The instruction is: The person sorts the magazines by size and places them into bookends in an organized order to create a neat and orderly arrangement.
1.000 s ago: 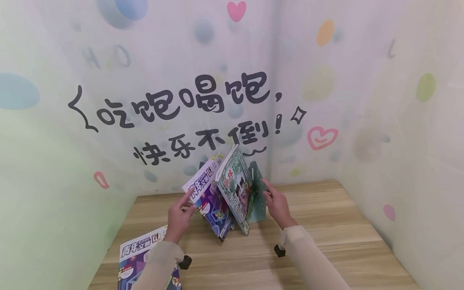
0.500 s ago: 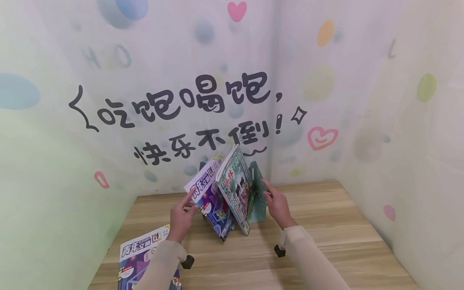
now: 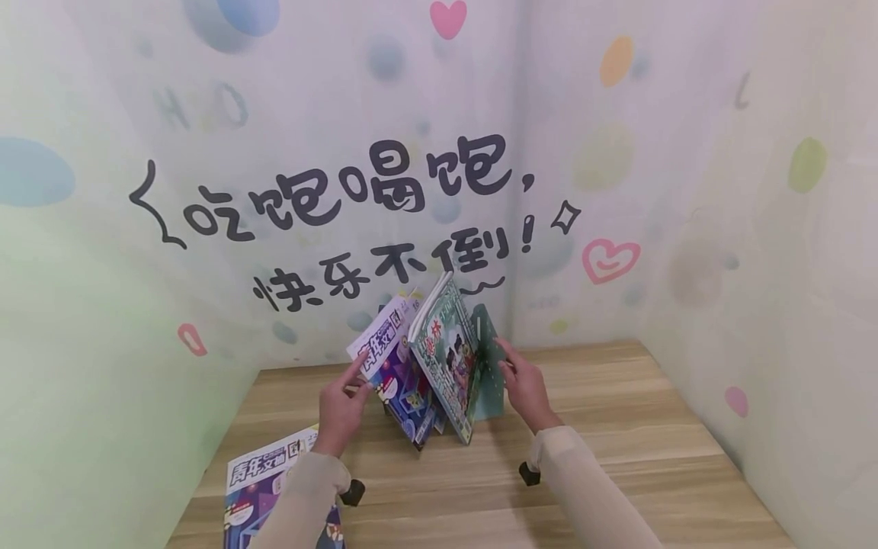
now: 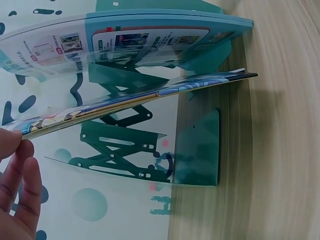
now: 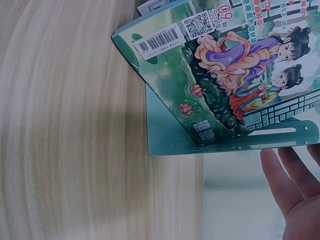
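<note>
My left hand (image 3: 341, 412) pinches the left edge of a purple magazine (image 3: 401, 381), which stands tilted; thumb and fingers grip it in the left wrist view. Beside it leans a green magazine (image 3: 456, 354) with illustrated figures on its cover, and other magazine edges show between them. These stand in a dark green folding bookend (image 4: 197, 150) with slotted crossing bars and upright end plates. On the right, my right hand (image 3: 528, 389) touches the outer face of the bookend's right plate (image 5: 172, 135) with extended fingers (image 5: 280, 177). Its thumb is hidden in the right wrist view.
Another purple magazine (image 3: 250, 496) lies flat on the wooden table (image 3: 617, 442) at the front left, partly covered by my left sleeve. Behind the bookend rises a patterned wall (image 3: 343, 91) with large black lettering, and pale walls flank the table.
The lower corner of the purple magazine in my left hand has shifted slightly up and back towards the bookend. My right hand has stayed at the plate.
</note>
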A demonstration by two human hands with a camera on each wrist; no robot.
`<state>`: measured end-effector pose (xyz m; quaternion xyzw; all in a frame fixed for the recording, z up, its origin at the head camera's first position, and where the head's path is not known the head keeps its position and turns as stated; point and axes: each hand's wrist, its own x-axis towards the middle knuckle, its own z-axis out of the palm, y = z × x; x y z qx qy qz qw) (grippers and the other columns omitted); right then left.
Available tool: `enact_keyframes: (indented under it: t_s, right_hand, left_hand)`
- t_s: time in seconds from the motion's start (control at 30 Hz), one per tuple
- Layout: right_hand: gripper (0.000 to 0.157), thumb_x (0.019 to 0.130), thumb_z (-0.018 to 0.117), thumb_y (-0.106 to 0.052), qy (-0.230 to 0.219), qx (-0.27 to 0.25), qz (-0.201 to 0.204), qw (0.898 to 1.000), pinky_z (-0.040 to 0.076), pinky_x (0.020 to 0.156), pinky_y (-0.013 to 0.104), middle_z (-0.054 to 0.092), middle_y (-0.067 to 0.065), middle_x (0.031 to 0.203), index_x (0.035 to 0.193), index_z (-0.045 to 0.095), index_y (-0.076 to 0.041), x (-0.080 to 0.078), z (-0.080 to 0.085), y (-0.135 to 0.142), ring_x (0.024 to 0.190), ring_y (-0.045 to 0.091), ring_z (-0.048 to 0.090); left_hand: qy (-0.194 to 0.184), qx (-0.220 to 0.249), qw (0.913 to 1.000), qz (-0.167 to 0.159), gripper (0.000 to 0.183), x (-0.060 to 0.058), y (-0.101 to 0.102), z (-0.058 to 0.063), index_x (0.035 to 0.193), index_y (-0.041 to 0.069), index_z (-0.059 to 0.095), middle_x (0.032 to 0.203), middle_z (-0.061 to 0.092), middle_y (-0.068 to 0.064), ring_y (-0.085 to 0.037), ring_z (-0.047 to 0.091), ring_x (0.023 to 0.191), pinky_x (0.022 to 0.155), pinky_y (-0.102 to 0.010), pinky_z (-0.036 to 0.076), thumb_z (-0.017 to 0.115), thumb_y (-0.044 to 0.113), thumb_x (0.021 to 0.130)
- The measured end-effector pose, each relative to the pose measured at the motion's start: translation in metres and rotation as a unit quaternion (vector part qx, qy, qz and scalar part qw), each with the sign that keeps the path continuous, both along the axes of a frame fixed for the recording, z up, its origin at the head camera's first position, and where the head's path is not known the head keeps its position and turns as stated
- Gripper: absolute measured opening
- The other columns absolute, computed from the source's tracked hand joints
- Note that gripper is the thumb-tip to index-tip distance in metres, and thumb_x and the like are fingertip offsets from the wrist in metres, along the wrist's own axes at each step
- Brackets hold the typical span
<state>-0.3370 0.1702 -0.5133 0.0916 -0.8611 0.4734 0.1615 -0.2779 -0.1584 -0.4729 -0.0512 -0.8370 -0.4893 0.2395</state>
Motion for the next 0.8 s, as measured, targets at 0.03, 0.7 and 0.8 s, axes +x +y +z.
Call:
enact_keyframes:
  t_s: [0.03,0.7,0.8]
  right_hand:
    - [0.048,0.1,0.053,-0.012,0.0,0.002,-0.001,1.0,0.053,0.088,0.047,0.052,0.014,0.14,0.145,0.046,-0.027,0.0,0.0,0.0,0.116,0.036,0.058]
    - [0.048,0.1,0.053,-0.011,0.008,0.011,-0.003,1.0,0.052,0.089,0.048,0.053,0.013,0.14,0.145,0.046,-0.028,0.0,0.0,0.0,0.116,0.035,0.059]
    - [0.048,0.1,0.053,-0.011,0.011,0.012,-0.004,1.0,0.053,0.088,0.047,0.053,0.014,0.139,0.145,0.046,-0.027,-0.001,-0.001,0.0,0.115,0.035,0.059]
  left_hand:
    - [0.003,-0.002,1.0,0.0,0.059,0.0,-0.001,0.0,0.137,0.024,0.058,0.088,0.068,-0.009,-0.025,0.064,0.075,0.064,-0.026,0.055,0.068,-0.003,0.086]
    - [0.091,-0.025,0.9952,0.026,0.059,0.008,-0.007,0.03,0.133,0.019,0.062,0.086,0.07,-0.011,-0.022,0.064,0.071,0.064,-0.025,0.056,0.066,-0.01,0.081]
    - [0.096,-0.02,0.9947,0.029,0.059,0.008,-0.008,0.032,0.133,0.019,0.062,0.09,0.071,-0.013,-0.023,0.065,0.072,0.063,-0.023,0.055,0.066,-0.01,0.082]
